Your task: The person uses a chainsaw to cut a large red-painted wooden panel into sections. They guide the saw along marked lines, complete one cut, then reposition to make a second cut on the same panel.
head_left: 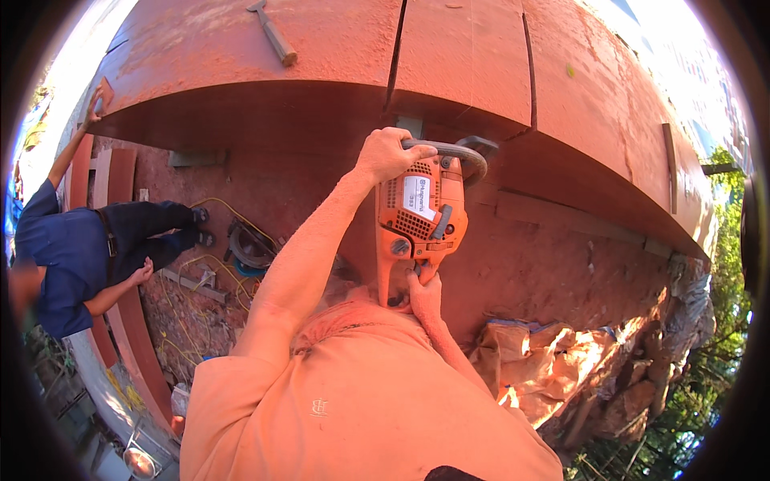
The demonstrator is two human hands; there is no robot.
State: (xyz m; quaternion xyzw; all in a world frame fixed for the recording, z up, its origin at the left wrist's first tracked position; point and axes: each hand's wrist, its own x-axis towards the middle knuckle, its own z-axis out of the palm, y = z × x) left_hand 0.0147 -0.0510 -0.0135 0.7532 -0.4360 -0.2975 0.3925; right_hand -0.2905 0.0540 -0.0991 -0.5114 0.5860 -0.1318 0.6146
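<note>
An orange chainsaw (421, 200) is held upright in front of my chest, its guide bar not visible. My left hand (387, 155) wraps round the dark curved front handle (473, 158). Lower down, close to my shirt, my right hand (425, 295) grips the rear handle, and its fingers are partly hidden. Just beyond the saw lies a big reddish wooden slab (461, 48) covered in sawdust. Two dark slots run across it to its near edge, one on either side of the saw.
A hammer-like tool (274, 36) lies on the slab. At left, a person in dark blue (64, 248) touches the slab's end. Planks (132, 337), yellow cord (212, 260) and a dark round power tool (250, 243) lie on the ground. Crumpled tan sheeting (545, 357) is at right.
</note>
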